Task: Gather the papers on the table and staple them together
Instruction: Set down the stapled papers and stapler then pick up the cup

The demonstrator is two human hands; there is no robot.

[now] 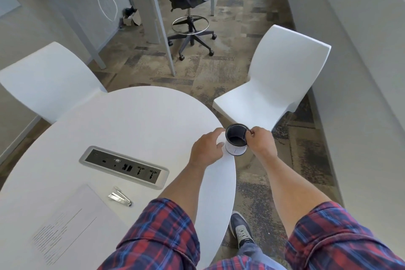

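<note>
Round white desk (131, 116) in a carpeted office: right hand (260, 140) pinches a cup (236, 141) rim, left hand (207, 149) rests open beside it; papers (72, 223) and stapler (120, 197) lie near.

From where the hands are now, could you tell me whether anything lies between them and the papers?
Only the stapler and the socket panel lie roughly between the hands and the papers. Both hands are busy at the table edge: the left hand touches the cup and the right hand pinches its rim.

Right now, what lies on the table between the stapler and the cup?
Head view: only the left forearm crosses there; otherwise bare table between stapler and cup.
</note>
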